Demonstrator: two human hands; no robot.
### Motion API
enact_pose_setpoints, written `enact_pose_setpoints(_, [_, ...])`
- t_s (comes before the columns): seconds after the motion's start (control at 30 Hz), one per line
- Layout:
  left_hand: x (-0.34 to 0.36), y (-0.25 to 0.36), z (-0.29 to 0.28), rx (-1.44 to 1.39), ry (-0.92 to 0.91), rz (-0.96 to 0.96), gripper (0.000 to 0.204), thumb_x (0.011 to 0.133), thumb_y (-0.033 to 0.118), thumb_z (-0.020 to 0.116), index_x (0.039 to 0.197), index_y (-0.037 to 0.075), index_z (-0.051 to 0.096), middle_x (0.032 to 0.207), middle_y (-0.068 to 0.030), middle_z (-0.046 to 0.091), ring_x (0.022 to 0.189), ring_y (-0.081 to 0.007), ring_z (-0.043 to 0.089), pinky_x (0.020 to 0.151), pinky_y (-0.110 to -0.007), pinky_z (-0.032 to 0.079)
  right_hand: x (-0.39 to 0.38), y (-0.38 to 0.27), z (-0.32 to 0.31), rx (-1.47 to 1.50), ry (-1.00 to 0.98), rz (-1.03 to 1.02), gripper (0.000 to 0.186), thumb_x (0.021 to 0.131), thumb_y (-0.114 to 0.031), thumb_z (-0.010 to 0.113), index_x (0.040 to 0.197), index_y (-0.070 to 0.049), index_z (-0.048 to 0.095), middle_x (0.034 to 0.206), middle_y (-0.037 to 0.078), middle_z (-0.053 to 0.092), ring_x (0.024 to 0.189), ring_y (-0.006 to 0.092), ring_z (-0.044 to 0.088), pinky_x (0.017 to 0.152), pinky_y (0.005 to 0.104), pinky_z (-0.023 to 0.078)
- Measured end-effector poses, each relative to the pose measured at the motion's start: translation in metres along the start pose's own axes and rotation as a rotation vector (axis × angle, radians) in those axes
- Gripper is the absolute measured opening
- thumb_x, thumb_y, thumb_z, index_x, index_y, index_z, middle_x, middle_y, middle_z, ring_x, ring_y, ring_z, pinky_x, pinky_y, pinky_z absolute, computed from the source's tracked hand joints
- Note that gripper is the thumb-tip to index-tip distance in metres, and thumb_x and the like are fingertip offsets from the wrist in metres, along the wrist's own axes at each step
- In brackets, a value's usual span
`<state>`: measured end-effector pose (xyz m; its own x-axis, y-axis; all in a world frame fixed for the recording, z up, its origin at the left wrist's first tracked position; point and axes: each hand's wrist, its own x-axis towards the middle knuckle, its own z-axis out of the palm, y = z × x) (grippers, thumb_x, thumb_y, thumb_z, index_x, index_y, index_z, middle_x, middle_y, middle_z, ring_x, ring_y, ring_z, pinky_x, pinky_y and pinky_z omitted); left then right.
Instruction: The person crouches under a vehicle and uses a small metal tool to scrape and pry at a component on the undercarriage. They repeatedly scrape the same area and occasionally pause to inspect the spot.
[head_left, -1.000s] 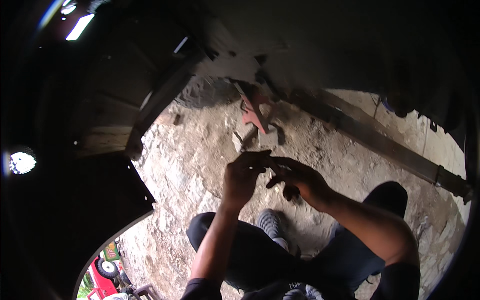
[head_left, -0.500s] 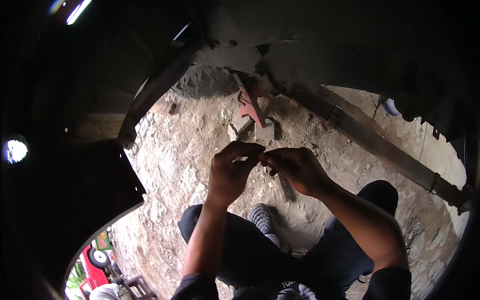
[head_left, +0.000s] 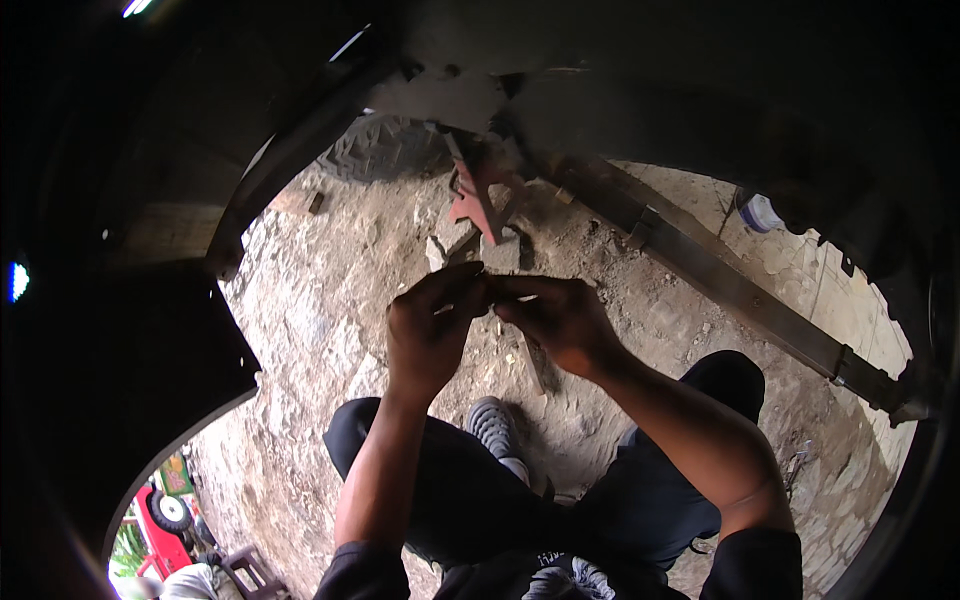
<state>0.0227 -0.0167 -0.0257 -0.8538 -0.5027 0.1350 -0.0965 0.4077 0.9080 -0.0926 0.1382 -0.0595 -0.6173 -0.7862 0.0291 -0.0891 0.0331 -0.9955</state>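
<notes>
My left hand (head_left: 432,325) and my right hand (head_left: 560,318) meet fingertip to fingertip above the dirt floor, in front of my bent knees. Both have thumb and fingers pinched together. Whatever lies between the fingertips is too small and dark to make out. Just beyond my hands, a red jack stand (head_left: 478,205) rests on pale blocks (head_left: 500,250) under a dark vehicle body. A narrow flat strip (head_left: 532,365) lies on the ground below my right hand.
Dark vehicle panels (head_left: 120,330) close in at left and overhead. A long metal shaft (head_left: 720,280) runs diagonally on the right. Beyond are a tire (head_left: 385,150) and a white-and-blue bucket (head_left: 760,212). My grey shoe (head_left: 495,430) is on the floor; a red toy-like vehicle (head_left: 160,530) shows at lower left.
The whole view has shifted, so everything sits slightly farther left and higher. My hands stay pinched together, with the right fingers a little straighter than before.
</notes>
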Motion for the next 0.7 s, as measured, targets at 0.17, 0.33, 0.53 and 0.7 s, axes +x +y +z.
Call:
enact_pose_setpoints(0.17, [0.002, -0.008, -0.005, 0.027, -0.048, -0.033, 0.033, 0.098, -0.009, 0.061, 0.130, -0.003, 0.065, 0.107, -0.0140, 0.077, 0.095, -0.0200, 0.076, 0.084, -0.032, 0.063, -0.001, 0.004, -0.002, 0.144, -0.023, 0.093, 0.042, 0.097, -0.014, 0.074, 0.137, -0.005, 0.065, 0.105, 0.011, 0.079, 0.086, 0.0137, 0.075, 0.075, 0.0296, 0.059])
enact_pose_setpoints(0.33, [-0.005, 0.004, 0.002, -0.100, -0.068, -0.111, 0.040, 0.097, -0.007, 0.064, 0.137, -0.001, 0.059, 0.110, -0.0145, 0.076, 0.098, -0.0206, 0.076, 0.084, -0.034, 0.065, -0.003, 0.000, -0.004, 0.148, -0.031, 0.123, 0.042, 0.097, -0.017, 0.076, 0.135, -0.005, 0.066, 0.103, 0.010, 0.079, 0.090, 0.0129, 0.075, 0.077, 0.0272, 0.059])
enact_pose_setpoints(0.53, [-0.004, 0.004, -0.002, -0.076, -0.083, -0.108, 0.040, 0.096, -0.006, 0.067, 0.135, -0.002, 0.060, 0.108, -0.0153, 0.076, 0.102, -0.0219, 0.076, 0.083, -0.033, 0.066, -0.002, 0.003, -0.003, 0.150, -0.015, 0.056, 0.034, 0.098, -0.018, 0.074, 0.129, -0.004, 0.070, 0.104, 0.008, 0.079, 0.089, 0.0100, 0.074, 0.076, 0.0258, 0.058])
enact_pose_setpoints(0.7, [-0.001, 0.015, -0.005, 0.011, -0.100, -0.084, 0.031, 0.096, -0.003, 0.071, 0.126, -0.003, 0.066, 0.104, -0.0135, 0.077, 0.095, -0.0166, 0.075, 0.082, -0.030, 0.062, -0.001, 0.002, -0.004, 0.188, 0.013, 0.003, 0.030, 0.099, -0.019, 0.073, 0.126, -0.004, 0.072, 0.102, 0.007, 0.079, 0.086, 0.0088, 0.072, 0.076, 0.0254, 0.057])
